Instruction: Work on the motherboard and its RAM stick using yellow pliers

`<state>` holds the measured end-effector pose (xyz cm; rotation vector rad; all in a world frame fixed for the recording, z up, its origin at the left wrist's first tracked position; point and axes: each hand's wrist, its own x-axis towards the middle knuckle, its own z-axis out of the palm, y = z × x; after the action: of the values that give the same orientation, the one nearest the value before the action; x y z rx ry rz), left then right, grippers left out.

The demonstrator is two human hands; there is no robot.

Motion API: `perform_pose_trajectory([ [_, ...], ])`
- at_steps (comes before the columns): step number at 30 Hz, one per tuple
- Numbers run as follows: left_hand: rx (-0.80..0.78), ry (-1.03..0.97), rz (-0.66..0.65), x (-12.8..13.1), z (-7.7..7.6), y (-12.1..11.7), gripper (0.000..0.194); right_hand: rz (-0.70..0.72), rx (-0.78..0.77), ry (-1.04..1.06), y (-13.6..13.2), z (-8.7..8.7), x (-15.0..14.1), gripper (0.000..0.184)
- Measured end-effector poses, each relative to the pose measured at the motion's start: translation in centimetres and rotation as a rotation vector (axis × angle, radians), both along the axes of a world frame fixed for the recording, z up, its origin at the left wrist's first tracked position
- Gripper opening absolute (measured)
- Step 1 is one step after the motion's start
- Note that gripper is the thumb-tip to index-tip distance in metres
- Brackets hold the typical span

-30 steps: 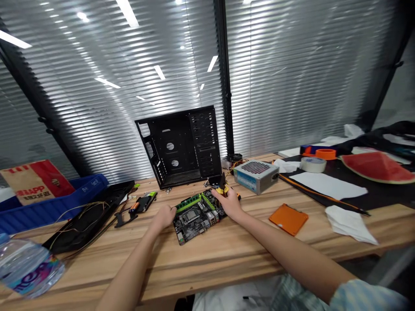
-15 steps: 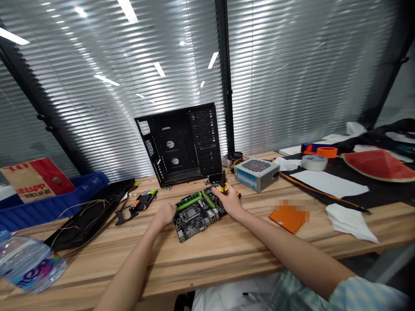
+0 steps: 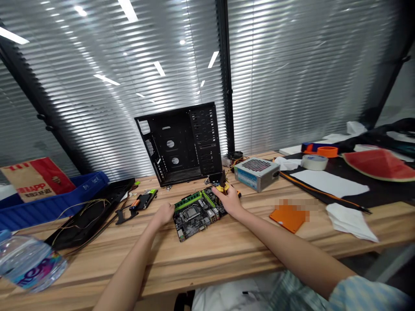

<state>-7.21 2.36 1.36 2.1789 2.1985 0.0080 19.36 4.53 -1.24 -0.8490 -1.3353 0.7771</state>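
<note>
Right hand grips yellow-handled pliers in closed fingers near the motherboard; left hand rests beside it, fingers loosely open.

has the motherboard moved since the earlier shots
No, not that I can tell: the motherboard sits in the same spot relative to the black computer case behind it. Both shift together in the frame, so that's the head moving.
</note>
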Motion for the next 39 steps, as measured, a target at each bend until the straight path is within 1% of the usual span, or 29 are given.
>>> perform_pose_trajectory([
  [5, -0.043, -0.092, 0.073, 0.2, 0.3, -0.1, 0.043, 0.001, 0.004, 0.003, 0.1, -0.1, 0.0, 0.031],
  [10, -0.021, -0.169, 0.14, 0.6, 0.4, -0.3, 0.042, 0.013, 0.006, 0.005, 0.1, -0.1, 0.0, 0.032],
  [16, 0.007, -0.208, 0.153, 0.3, 0.0, -0.3, 0.035, 0.004, -0.006, 0.007, -0.1, 0.1, 0.0, 0.033],
  [19, 0.006, -0.221, 0.15, 0.2, -0.2, -0.3, 0.038, 0.003, -0.009, 0.001, -0.1, 0.2, 0.1, 0.034],
  [25, 0.037, -0.165, 0.161, -0.2, 0.0, -0.3, 0.04, 0.0, -0.013, -0.003, -0.2, 0.2, 0.1, 0.033],
  [29, 0.069, -0.129, 0.137, -0.6, 0.1, -0.2, 0.04, 0.009, -0.017, 0.017, -0.2, 0.3, 0.1, 0.032],
  [39, 0.058, -0.121, 0.178, -0.5, 0.1, -0.2, 0.037, 0.011, -0.003, 0.028, -0.1, 0.2, 0.1, 0.034],
])
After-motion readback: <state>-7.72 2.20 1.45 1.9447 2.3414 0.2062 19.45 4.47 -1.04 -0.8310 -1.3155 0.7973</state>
